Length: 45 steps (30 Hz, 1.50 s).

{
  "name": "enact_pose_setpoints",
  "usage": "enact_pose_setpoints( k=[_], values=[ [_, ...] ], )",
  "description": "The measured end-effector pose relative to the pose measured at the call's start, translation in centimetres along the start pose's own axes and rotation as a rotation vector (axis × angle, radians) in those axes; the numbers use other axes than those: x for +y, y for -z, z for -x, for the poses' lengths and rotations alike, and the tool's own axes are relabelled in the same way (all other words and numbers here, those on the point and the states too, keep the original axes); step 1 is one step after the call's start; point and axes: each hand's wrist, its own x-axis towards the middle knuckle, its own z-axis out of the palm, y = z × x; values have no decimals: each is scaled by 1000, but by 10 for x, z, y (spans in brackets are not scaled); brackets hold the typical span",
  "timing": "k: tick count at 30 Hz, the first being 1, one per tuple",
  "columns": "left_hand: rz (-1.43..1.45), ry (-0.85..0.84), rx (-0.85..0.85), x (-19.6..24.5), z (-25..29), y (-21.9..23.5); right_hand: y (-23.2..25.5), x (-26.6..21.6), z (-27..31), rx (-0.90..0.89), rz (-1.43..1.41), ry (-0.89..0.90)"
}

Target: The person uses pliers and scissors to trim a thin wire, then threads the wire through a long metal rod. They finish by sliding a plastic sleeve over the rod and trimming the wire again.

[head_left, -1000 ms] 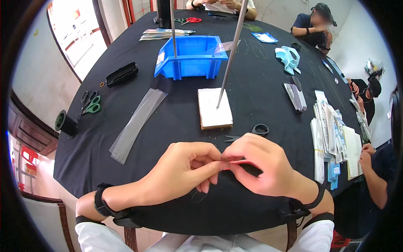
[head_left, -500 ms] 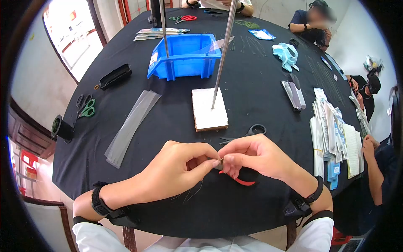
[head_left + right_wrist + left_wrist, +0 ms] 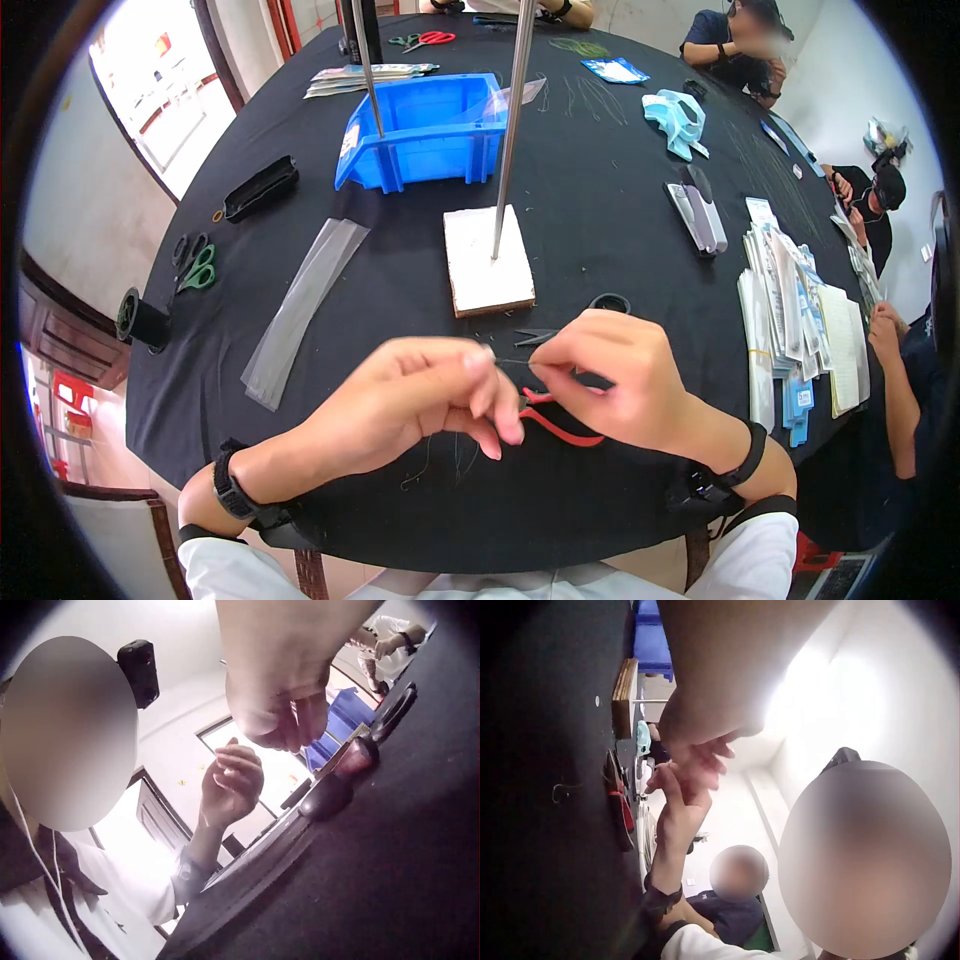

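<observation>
A thin line (image 3: 513, 361) drawn short between two pinches

From where I stand, it all hangs on the small gap between the fingertips. The right hand (image 3: 630, 380) has thumb and forefinger pressed together on the line, and the line leads straight off to that hand's left, nearly level, into the left hand (image 3: 410, 390). There the thumb presses over the forefinger on the other end, with the remaining fingers loosely bent and spread beneath. Neither hand is nearer; the line's long axis is the path from one pinch to the other, so a pull would best run along it, I'd judge. The hands themselves do not touch. The left fingertips are smeared, so how firm that grip is I can't swear to.

Under the right hand, on the body side of its pinch, a red-handled tool (image 3: 570, 436) rests on the cloth, its head beside the left hand's lower fingers and its handles spreading off rightward. It would come easiest to the right hand. Black scissors (image 3: 537, 337) lie just beyond the right fingertips, blades toward the left hand's side.
</observation>
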Motion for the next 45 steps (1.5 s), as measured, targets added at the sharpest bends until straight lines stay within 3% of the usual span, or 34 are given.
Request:
enact_pose_setpoints(
  k=[1, 2, 5, 9, 10, 13, 23, 32, 38, 45],
  values=[
    [140, -56, 14, 1, 1, -2, -1, 1, 1, -2, 99, 95],
    [107, -135, 39, 2, 0, -3, -4, -1, 3, -4, 132, 144],
    [-41, -151, 144, 10, -1, -10, -6, -10, 4, -33, 171, 237],
    [-470, -2, 201, 6, 0, -14, -2, -19, 1, 0, 201, 307],
    [-517, -30, 222, -1, 0, -15, -2, -19, 1, 18, 206, 315],
    [-673, 126, 161, 7, 3, -17, -2, -17, 1, 40, 237, 328],
    [-525, 207, 35, 1, 2, -10, -2, -14, 0, 12, 260, 325],
    [-405, 274, 49, -2, 0, -9, -1, -8, 1, -17, 230, 307],
    [-393, 227, 18, -6, 1, -9, -3, -5, 3, 3, 161, 298],
    [-363, 269, 104, -4, 2, -14, -6, -4, 4, 67, 122, 307]
  ],
)
